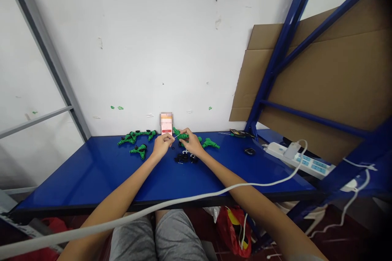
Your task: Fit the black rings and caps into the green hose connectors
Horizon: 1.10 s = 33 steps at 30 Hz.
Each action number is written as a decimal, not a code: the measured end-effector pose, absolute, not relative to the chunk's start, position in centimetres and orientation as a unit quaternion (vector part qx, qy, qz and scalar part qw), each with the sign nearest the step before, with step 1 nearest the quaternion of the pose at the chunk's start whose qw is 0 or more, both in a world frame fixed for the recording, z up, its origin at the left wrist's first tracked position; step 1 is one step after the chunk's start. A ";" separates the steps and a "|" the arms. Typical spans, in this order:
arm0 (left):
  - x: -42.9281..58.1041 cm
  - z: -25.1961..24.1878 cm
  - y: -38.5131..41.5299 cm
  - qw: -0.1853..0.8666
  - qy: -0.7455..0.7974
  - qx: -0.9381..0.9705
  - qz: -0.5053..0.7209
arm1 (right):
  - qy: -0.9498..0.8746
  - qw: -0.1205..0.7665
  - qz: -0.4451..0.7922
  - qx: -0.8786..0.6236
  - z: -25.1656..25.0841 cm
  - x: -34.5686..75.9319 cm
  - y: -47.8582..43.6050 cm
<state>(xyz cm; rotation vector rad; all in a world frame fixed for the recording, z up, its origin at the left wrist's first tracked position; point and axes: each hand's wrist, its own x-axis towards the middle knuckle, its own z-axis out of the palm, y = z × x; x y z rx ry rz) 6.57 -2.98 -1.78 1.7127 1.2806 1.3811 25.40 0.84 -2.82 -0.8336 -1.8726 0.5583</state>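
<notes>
My right hand [192, 143] is closed around a green plastic fitting [183, 135], held just above the blue table [92, 171]. My left hand [161, 145] is pinched on a thin white stick [177, 135] whose tip points at that fitting. Small black ring-like parts [184, 157] lie on the table just under my hands. More green fittings lie to the left [134, 138] and one to the right [210, 143].
A small red and white box [166, 124] stands against the wall behind my hands. A white power strip [301, 159] lies at the right, its cable [183, 202] crossing the table's front edge. Blue shelf struts [275, 57] and cardboard [330, 73] stand at right.
</notes>
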 end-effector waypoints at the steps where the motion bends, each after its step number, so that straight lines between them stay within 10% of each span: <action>1: 6.6 -1.9 -2.9 0.339 0.470 0.623 0.525 | -0.776 0.485 0.215 -0.342 -2.8 25.4 0.9; 33: 6.8 -3.2 -2.2 0.471 0.406 0.583 0.524 | -0.792 0.483 0.199 -0.316 -2.4 26.0 1.1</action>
